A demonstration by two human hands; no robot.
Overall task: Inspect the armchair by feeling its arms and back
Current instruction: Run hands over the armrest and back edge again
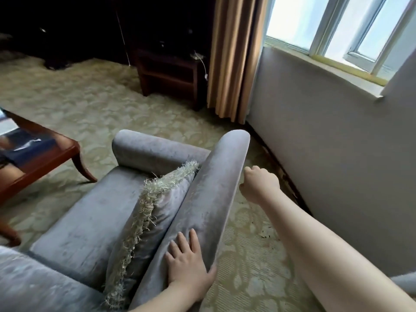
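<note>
Left hand (189, 262) is laid flat, fingers spread, on the armchair (90, 221) back (213, 188), running toward one o'clock; right hand (258, 185), curled on nothing, is held at its three o'clock, nearer the far end.

The scene is taken in by one wide-angle camera worn on the head, held close above the armchair (78, 221) and faced forward and steeply down along its back, the left hand (189, 260) and right hand (258, 183) being caught near and the window (337, 25) well beyond at upper right.
</note>
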